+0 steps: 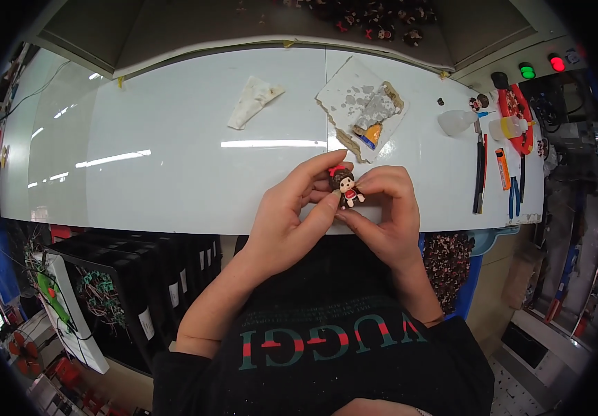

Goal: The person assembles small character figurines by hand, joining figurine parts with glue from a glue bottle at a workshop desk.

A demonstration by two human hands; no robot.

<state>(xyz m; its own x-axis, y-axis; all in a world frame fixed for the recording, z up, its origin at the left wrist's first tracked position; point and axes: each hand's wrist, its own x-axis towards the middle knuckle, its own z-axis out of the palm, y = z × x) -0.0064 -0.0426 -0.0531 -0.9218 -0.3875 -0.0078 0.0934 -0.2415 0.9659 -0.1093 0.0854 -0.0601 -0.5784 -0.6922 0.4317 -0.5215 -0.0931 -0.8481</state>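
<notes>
Between my two hands, just over the near edge of the white table (174, 197), is a small doll figurine (348, 188) with brown hair, a red bow and a red front. My left hand (297, 201) wraps its left side, the thumb pressed near its lower body. From the other side my right hand (390, 208) pinches it, with thumb and bent forefinger close to its arm and feet. The figurine is upright, tilted a little, its front turned up to view. Its back is hidden by my fingers.
A folded white cloth (254, 102) and a stained board (340, 90) bearing a crumpled tube (381, 109) lie farther back. At right are squeeze bottles (457, 122), pliers (514, 197), an orange-handled cutter (503, 169) and a red tray (519, 104). A blue bin (469, 284) stands below.
</notes>
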